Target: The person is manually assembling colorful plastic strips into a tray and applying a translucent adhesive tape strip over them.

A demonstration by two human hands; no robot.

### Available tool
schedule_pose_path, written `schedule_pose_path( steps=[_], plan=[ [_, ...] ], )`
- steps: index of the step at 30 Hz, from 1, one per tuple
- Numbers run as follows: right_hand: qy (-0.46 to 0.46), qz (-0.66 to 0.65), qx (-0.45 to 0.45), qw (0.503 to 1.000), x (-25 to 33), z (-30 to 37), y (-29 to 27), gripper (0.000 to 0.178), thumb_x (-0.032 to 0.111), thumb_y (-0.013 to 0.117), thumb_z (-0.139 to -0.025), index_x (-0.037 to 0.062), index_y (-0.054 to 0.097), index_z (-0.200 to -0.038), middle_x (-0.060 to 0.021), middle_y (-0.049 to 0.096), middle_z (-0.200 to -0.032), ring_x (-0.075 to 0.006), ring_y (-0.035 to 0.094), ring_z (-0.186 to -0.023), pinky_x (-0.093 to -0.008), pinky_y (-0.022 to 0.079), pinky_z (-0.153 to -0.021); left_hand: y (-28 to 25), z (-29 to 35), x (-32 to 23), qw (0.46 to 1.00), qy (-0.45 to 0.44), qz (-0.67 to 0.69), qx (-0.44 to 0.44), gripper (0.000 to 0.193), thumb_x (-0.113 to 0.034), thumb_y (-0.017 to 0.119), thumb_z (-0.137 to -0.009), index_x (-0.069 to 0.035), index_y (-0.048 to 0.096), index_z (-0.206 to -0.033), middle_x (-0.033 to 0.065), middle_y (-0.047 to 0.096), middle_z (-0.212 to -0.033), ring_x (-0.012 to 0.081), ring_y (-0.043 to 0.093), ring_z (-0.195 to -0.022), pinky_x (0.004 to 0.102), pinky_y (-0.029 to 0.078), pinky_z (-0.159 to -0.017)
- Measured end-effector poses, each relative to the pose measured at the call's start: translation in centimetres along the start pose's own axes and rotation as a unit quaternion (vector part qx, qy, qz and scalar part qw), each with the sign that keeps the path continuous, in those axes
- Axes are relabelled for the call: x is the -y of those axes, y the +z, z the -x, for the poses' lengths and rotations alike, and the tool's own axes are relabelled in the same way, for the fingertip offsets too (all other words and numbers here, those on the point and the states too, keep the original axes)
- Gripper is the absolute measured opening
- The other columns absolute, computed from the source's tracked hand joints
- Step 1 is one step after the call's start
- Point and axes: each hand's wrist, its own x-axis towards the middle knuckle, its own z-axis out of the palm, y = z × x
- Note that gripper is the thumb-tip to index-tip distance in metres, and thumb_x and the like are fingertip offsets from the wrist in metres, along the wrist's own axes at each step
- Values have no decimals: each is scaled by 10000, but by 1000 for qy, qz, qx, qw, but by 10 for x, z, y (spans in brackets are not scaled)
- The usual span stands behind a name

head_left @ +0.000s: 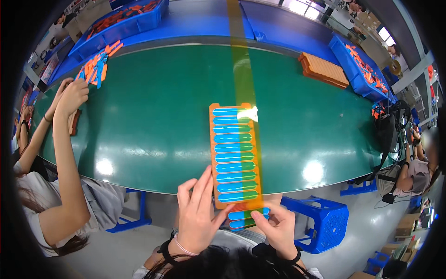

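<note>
An orange slotted tray (215, 153) lies on the green table near its front edge, with blue strips (227, 148) across its slots. My left hand (197, 216) is beside the tray's lower left corner. Its fingers are stretched out against the tray's edge, and its thumb reaches the left end of a small group of blue strips with reddish edges (238, 215). At the right end of that group, my right hand (277, 228) pinches the strips between thumb and fingers, just below the tray. The fingers under the strips are hidden.
Stacked orange trays (323, 69) and a blue bin of orange and blue pieces (360, 69) stand far right. At far left, a co-worker's hands (74, 95) are near loose strips (98, 66), below another bin (121, 25). A yellow see-through band (241, 69) crosses the view. A blue stool (325, 225) stands right.
</note>
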Motion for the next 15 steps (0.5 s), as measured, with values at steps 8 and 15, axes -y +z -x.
schedule_pose_path(
  steps=[8,15],
  plan=[
    [-3,-81,-99,992,-6,3,1,256,-65,533,-767,-1,376,-958,-46,510,-836,-55,533,-645,-144,376,-543,14,0,-2,998,35,-45,18,687,-71,701,-504,91,417,-1108,141,390,-1233,275,382,-941,351,314,-786],
    [-2,-106,-123,987,-7,-6,3,232,-68,542,-760,20,355,-865,-44,505,-785,-47,529,-665,-155,403,-569,17,-5,1,998,38,-57,9,676,-87,712,-488,88,443,-1083,133,420,-1210,271,402,-905,339,336,-746]
  ],
)
